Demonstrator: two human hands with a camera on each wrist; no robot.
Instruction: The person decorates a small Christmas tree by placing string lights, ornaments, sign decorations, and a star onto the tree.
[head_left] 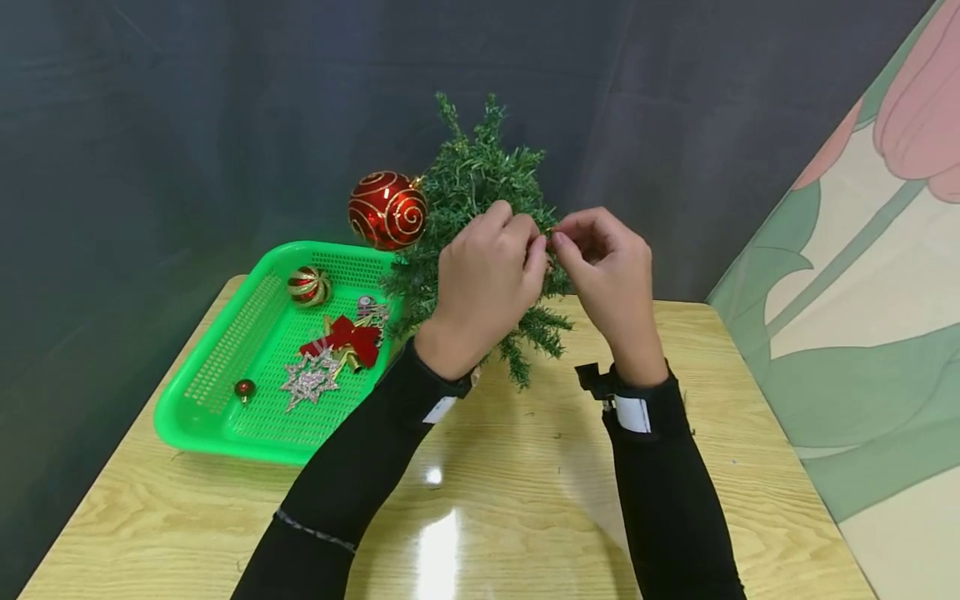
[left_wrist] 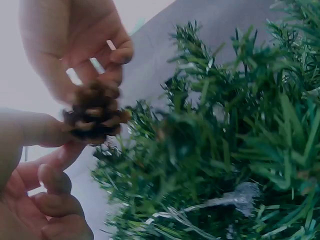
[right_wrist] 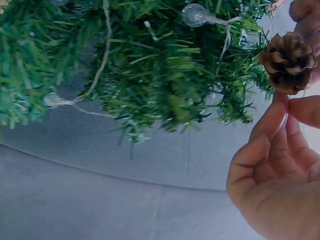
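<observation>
A brown pine cone (left_wrist: 95,115) is between my two hands, at the edge of a green artificial Christmas tree (head_left: 480,183). My left hand (head_left: 487,271) pinches the cone's side with thumb and index finger. My right hand (head_left: 615,275) has thumb and index fingertips pressed together at the other end of the cone (right_wrist: 287,62). A tiny golden bit shows by the right fingertips in the head view; whether it is a cord or a loop cannot be made out. In that view the hands mostly hide the cone.
A large red bauble (head_left: 387,211) with gold swirls hangs on the tree's left. The green basket (head_left: 180,417) holds a striped bauble (head_left: 309,287), a red bow (head_left: 352,337), a glittery star (head_left: 310,379) and a small red ball (head_left: 244,389). Clear-bulb string lights (right_wrist: 195,15) run through the branches.
</observation>
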